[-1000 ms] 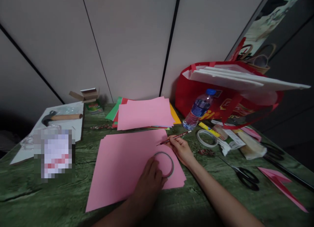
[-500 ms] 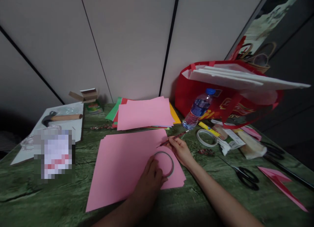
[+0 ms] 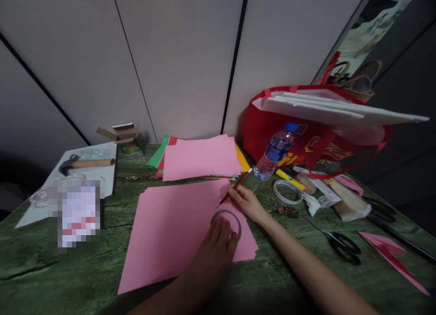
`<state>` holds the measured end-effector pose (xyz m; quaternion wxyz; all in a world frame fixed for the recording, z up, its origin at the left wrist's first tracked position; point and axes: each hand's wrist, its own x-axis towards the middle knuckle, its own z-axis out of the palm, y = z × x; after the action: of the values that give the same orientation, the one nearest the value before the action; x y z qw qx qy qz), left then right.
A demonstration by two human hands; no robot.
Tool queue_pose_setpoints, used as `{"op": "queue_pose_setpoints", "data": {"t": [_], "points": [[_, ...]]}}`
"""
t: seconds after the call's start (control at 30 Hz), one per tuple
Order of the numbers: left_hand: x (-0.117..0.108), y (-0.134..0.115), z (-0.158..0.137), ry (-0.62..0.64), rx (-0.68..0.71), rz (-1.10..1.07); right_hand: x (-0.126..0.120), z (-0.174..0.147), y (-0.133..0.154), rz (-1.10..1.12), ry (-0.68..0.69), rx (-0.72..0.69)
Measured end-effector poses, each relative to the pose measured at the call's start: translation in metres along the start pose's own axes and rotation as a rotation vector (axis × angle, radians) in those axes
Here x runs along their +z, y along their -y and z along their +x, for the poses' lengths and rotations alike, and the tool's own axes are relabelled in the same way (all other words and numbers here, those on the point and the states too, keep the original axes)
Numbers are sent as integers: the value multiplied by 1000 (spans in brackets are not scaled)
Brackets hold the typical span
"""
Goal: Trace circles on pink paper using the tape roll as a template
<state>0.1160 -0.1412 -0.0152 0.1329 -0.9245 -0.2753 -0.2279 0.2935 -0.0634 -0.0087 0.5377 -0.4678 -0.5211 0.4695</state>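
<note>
A notched pink sheet of paper [image 3: 163,233] lies flat in front of me, with a thin ring-shaped roll of tape [image 3: 240,225] on its right part. My left hand [image 3: 218,242] holds the roll down, its bent fingers pressed over the ring's inside and left edge. Pinched in my right hand [image 3: 247,204] is a dark red pencil [image 3: 235,185] with a pale end. It slants down to the left, its point at the paper just above the ring's upper left rim. Whether the point touches is too small to tell.
Behind lie stacked coloured sheets [image 3: 200,158]. To the right are a water bottle [image 3: 274,151], another tape roll [image 3: 287,191], a yellow marker [image 3: 290,179], scissors [image 3: 340,247] and a red bag [image 3: 262,129]. A hammer [image 3: 90,163] lies on a white board [image 3: 107,179] at left.
My left hand has shifted right, its fingers now flatter over the ring. My right hand has tipped the pencil more upright, its point moving slightly down towards the ring.
</note>
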Motion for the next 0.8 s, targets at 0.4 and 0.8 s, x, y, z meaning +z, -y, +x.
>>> {"op": "queue_pose_setpoints", "data": {"t": [0.4,0.8], "points": [[4,-3,16,168,-24,90,15,12,-2,-203,149,-121],[-1,5,20,402,-7,-58,20,11,9,-483,304,-200]]}}
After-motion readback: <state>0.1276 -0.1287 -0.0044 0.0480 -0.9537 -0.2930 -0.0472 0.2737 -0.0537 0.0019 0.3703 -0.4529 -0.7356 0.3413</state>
